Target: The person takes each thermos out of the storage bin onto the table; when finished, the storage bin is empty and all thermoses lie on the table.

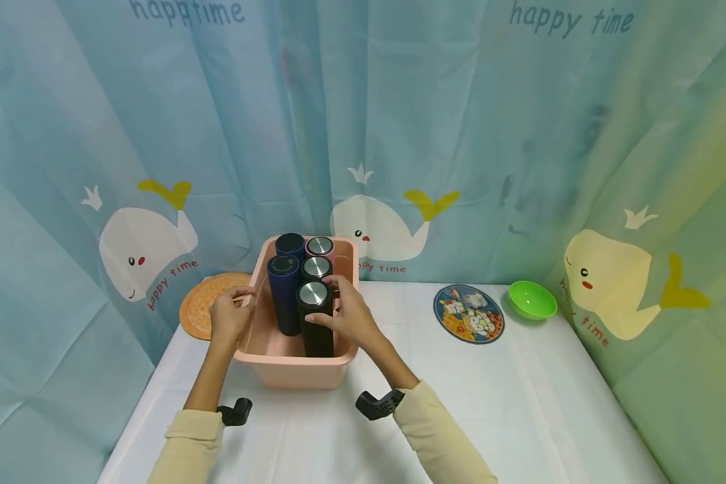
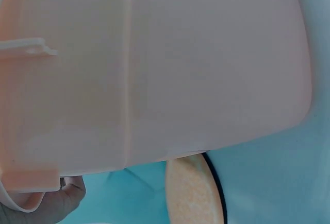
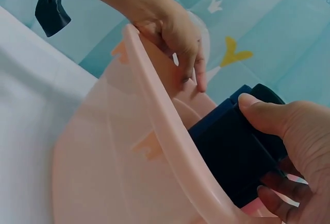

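A pink plastic bin (image 1: 296,376) holds several upright bottles. My right hand (image 1: 353,316) grips the front black bottle (image 1: 318,339) with its silver-topped lid, thumb on one side and fingers on the other. In the right wrist view the same black bottle (image 3: 232,152) leans in the picture inside the bin's wall. Behind it stand another silver-lidded bottle (image 1: 317,267) and a pink one (image 1: 319,246). Two dark blue bottles (image 1: 285,296) are to the left. My left hand (image 1: 230,319) holds the bin's left rim, its fingers bent over the edge; the left wrist view shows that hand (image 2: 64,198) under the rim.
An orange round mat (image 1: 202,306) lies left of the bin, partly behind the left hand. To the right on the white table (image 1: 460,403) are a cartoon-printed round mat (image 1: 468,314) and a green bowl (image 1: 532,300). A blue whale-print curtain (image 1: 399,134) hangs behind.
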`<state>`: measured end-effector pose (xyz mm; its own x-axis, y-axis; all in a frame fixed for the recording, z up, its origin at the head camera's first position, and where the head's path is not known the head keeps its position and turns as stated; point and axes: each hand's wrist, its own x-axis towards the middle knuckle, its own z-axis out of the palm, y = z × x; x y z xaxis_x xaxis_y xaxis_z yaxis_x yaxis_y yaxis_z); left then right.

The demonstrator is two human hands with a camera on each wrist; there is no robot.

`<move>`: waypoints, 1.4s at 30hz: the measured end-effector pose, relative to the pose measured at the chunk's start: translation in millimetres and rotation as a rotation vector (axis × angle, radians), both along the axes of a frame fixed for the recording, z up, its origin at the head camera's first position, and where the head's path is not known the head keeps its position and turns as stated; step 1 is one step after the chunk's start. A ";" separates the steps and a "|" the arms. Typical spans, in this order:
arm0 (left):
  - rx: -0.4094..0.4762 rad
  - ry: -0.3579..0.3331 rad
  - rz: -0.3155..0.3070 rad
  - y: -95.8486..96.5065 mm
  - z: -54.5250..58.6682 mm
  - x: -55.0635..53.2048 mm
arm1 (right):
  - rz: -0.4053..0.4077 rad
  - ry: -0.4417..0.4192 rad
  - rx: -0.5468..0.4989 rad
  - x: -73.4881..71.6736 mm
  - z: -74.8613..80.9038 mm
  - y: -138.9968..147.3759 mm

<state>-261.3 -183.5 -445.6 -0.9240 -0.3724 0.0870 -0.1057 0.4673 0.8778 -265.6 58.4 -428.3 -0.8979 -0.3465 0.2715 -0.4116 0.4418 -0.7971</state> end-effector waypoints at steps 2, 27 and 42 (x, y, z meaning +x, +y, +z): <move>0.000 -0.001 0.002 0.4 -0.6 0.2 | -0.009 -0.001 0.009 0.6 -1.0 0.1; 0.013 -0.006 0.009 0.7 2.0 -0.1 | 0.059 -0.104 -0.021 2.2 6.1 -0.5; -0.028 -0.028 -0.007 0.2 1.2 0.4 | 0.101 0.020 -0.031 4.4 0.6 2.0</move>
<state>-260.8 -183.3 -444.4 -0.9287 -0.3639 0.0712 -0.1269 0.4925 0.8610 -261.2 60.4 -427.6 -0.8533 -0.4258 0.3009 -0.4684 0.3726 -0.8011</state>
